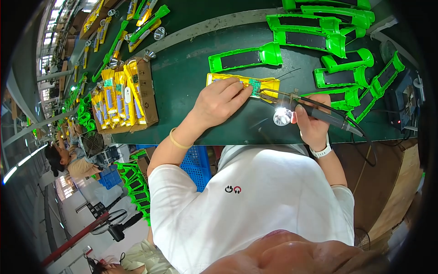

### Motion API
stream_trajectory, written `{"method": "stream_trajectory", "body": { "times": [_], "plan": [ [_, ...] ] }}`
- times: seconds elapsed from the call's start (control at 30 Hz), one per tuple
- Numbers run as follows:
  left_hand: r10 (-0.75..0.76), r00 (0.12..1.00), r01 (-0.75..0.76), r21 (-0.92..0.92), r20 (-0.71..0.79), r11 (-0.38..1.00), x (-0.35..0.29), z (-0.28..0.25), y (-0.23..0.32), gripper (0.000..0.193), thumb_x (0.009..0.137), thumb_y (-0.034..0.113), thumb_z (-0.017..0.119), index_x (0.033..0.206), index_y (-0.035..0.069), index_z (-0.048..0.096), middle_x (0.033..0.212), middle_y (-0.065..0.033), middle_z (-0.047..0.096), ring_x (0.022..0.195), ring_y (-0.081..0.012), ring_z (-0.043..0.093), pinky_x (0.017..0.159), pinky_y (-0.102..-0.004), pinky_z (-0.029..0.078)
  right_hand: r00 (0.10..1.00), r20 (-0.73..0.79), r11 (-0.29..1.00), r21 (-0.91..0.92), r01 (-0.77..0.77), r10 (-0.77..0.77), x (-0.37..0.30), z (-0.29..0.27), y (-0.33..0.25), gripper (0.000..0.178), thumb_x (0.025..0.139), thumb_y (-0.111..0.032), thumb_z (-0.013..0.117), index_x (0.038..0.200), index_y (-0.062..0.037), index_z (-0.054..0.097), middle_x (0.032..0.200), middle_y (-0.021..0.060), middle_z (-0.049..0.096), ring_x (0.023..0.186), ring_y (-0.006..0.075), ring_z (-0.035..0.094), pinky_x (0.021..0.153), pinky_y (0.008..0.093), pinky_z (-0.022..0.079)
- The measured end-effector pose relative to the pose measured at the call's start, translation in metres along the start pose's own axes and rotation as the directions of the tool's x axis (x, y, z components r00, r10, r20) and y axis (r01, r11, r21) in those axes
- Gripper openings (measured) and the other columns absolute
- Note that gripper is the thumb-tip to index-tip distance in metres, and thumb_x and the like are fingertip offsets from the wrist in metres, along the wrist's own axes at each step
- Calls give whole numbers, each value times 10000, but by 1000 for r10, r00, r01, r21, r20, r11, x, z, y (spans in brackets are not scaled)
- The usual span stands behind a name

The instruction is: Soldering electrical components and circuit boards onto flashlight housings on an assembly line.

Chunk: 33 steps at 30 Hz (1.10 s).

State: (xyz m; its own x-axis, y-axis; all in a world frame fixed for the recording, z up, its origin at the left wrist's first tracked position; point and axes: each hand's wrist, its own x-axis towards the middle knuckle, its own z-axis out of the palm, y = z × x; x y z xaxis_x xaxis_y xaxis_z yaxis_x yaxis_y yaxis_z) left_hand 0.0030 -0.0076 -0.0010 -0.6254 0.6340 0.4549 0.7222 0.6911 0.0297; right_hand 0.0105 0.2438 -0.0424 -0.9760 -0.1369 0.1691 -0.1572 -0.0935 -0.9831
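Note:
A yellow plastic housing (272, 85) lies on the dark green table, with a small green circuit board (254, 86) and purple cells in it. My left hand (221, 101) rests over its left part, fingers bent and closed beside the board; whatever they pinch is hidden. My right hand (315, 122) is wrapped round the black handle of a soldering iron (326, 116), whose metal tip points left to the board. A lit, shiny reflector lamp (283, 117) sits by my right thumb, below the housing. Thin dark wires stick out above the board.
A green casing (246, 58) lies just beyond the housing. More green casings (310, 40) are piled at the right. A cardboard box (147, 93) of yellow housings stands left. A dark soldering station (402, 107) is at the right edge, its cable looping down. Co-workers (75, 160) sit left.

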Motion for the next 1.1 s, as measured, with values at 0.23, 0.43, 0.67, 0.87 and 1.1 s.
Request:
{"method": "stream_trajectory", "body": {
  "times": [0.23, 0.43, 0.67, 0.87, 1.1],
  "plan": [
    [29, 999, -30, 37, 28, 999, 2, -4, -1, 292, 657, 73, 597, 941, 100, 657, 856, -21, 601, 822, -173, 606, 643, -259, 511, 996, 61, 994, -94, -55, 61, -1, -3, 6, 307, 724, 4, 686, 945, 8, 474, 844, 40, 499, 630, 55, 466, 536, 190, 398],
    [64, 997, -65, 38, 31, 997, 2, -4, -4, 306, 656, 77, 599, 957, 104, 649, 863, -15, 592, 823, -173, 602, 643, -262, 512, 991, 13, 980, 146, -137, 136, 3, 2, -15, 260, 795, 14, 615, 966, 5, 420, 771, 54, 494, 559, 100, 534, 472, 215, 449],
    [74, 997, -75, 49, 37, 996, 2, -5, -2, 304, 664, 79, 589, 962, 103, 645, 878, -21, 591, 835, -181, 599, 637, -269, 515, 977, -212, 967, 241, 80, -28, 35, -6, -26, 262, 872, -38, 526, 1095, -26, 388, 886, 76, 539, 745, 142, 575, 662, 266, 486],
    [-47, 999, 49, -97, 21, 994, 3, -5, -1, 316, 635, 75, 679, 949, 88, 646, 875, -47, 586, 824, -203, 581, 674, -303, 497, 993, -11, 904, 415, -105, 120, 69, 11, -24, 222, 882, -99, 550, 1028, 2, 416, 902, 80, 534, 832, 168, 597, 765, 316, 519],
    [-223, 975, 215, -253, -2, 943, 14, 6, 16, 356, 641, 85, 733, 978, 32, 632, 871, -94, 552, 790, -241, 540, 693, -309, 460, 970, 122, 771, 589, -242, 211, 37, 19, -50, 192, 921, -126, 462, 1048, -35, 351, 860, 119, 521, 829, 287, 623, 782, 417, 525]
  ]
}}
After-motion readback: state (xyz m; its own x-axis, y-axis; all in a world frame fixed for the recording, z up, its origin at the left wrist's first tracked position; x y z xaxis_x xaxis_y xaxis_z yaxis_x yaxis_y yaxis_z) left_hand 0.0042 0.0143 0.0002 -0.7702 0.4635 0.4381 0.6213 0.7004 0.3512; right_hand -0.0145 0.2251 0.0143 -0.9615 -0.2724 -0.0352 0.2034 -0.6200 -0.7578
